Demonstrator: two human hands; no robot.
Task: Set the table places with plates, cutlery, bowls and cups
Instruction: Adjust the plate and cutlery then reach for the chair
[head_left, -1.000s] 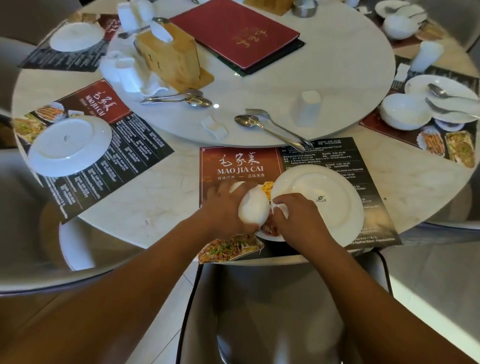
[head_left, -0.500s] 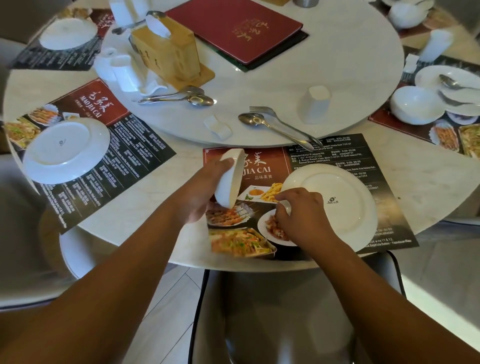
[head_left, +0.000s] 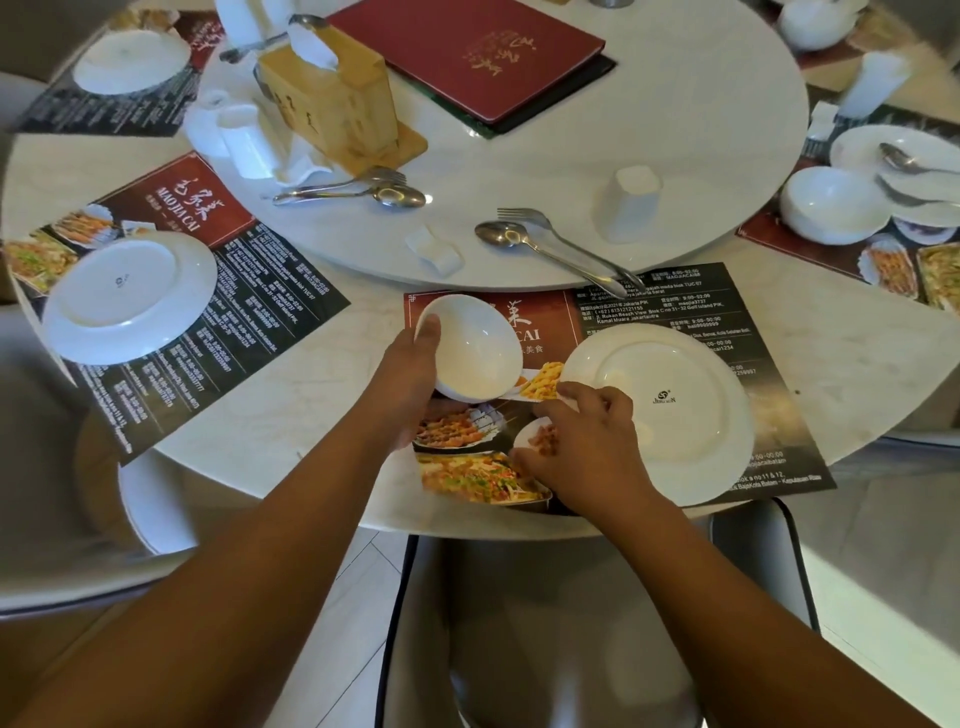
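Left hand (head_left: 410, 379) grips tilted bowl (head_left: 475, 345) (right hand (head_left: 587, 452) curls beside the plate (head_left: 685, 415)).

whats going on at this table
A person is setting one place. Their left hand grips a white bowl, tilted over the left side of the placemat and not yet set flat. The right hand seems to pinch the rim of the plate lying on the same placemat. A spoon and fork and an upside-down cup lie on the turntable behind.

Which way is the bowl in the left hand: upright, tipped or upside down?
Tipped: the bowl in the left hand shows its empty inside, its rim slanted.
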